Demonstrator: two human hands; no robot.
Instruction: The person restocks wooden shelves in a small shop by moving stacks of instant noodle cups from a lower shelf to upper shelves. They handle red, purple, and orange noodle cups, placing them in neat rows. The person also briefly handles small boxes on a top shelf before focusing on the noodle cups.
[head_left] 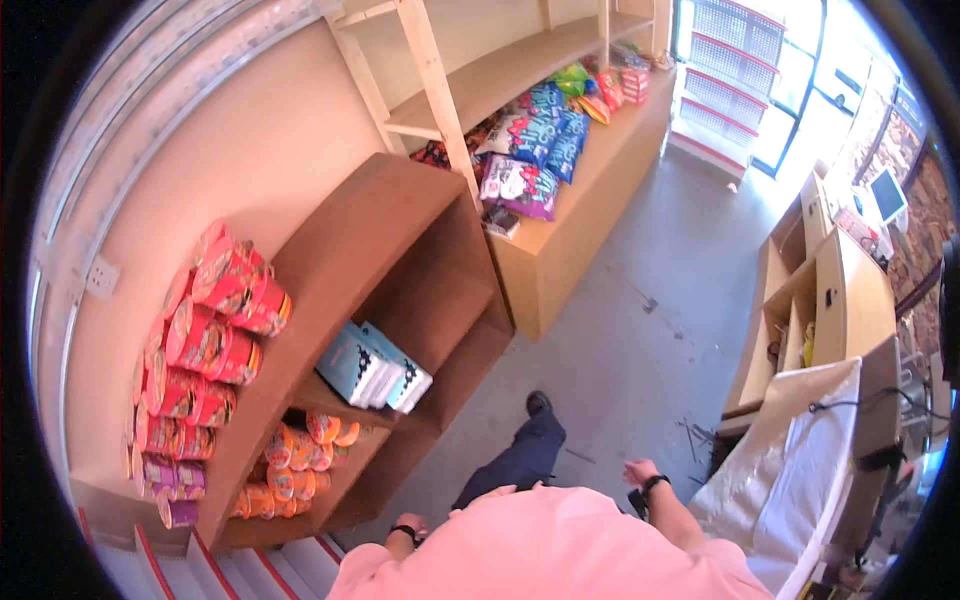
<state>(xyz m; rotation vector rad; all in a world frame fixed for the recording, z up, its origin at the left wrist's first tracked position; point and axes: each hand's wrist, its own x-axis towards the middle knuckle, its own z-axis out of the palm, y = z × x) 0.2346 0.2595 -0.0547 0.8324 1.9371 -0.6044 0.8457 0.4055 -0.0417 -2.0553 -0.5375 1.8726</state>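
Hanging beside my pink shirt, my left hand (411, 524) has a dark band at its wrist and is nearest the brown shelf unit (352, 215); its fingers are too small to make out. Farther right, my right hand (640, 471) hangs over the floor with its fingers loosely apart and nothing in them; a black band circles that wrist. Neither hand touches any goods. Red noodle cups (203, 338) are stacked on top of the brown unit, with purple cups (175, 480) at the near end. Its compartments hold light-blue packs (356, 362) and orange cups (292, 480).
Snack bags (520, 188) lie on a long wooden counter (565, 260) beneath an upper shelf. A rack with red edges (725, 85) stands by the bright glass doorway. On the right are a wooden desk (850, 300) and a covered white surface (790, 460). Debris is scattered on the grey floor (640, 345).
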